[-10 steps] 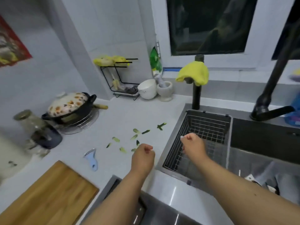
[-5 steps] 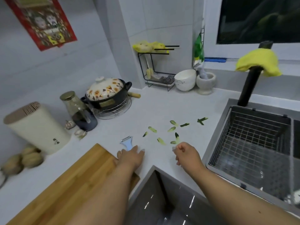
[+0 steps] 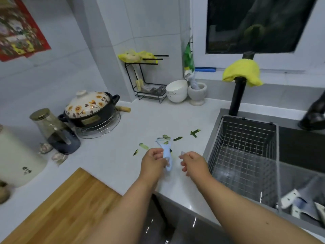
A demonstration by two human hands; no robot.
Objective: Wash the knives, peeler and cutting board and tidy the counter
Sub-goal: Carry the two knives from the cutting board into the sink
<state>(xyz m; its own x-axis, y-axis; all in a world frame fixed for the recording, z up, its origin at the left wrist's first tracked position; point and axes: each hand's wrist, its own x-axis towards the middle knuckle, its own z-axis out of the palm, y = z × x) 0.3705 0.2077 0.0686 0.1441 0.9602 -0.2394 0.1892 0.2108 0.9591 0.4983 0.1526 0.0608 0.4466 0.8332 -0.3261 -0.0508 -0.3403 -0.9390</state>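
Note:
My left hand [image 3: 153, 163] grips the light blue peeler [image 3: 166, 152] by its handle, blade end pointing away, just above the white counter [image 3: 109, 155]. My right hand [image 3: 192, 163] hovers beside it with fingers loosely curled and holds nothing. Several green peel scraps [image 3: 195, 132] lie on the counter around and beyond the peeler. The wooden cutting board [image 3: 58, 206] lies at the lower left. White-handled knives [image 3: 290, 201] lie in the sink [image 3: 299, 189] at the lower right.
A wire basket [image 3: 246, 152] sits in the sink's left part. A flowered clay pot [image 3: 89, 108] on a wire trivet, a glass jar [image 3: 51, 127], a cream knife block [image 3: 15, 159], a white bowl [image 3: 176, 90], a mortar [image 3: 197, 93] and a black rack [image 3: 147, 78] line the counter's back.
My left hand reached the peeler near the cutting board, picked it up and carried it right to the peel scraps. My right hand stayed near the sink edge.

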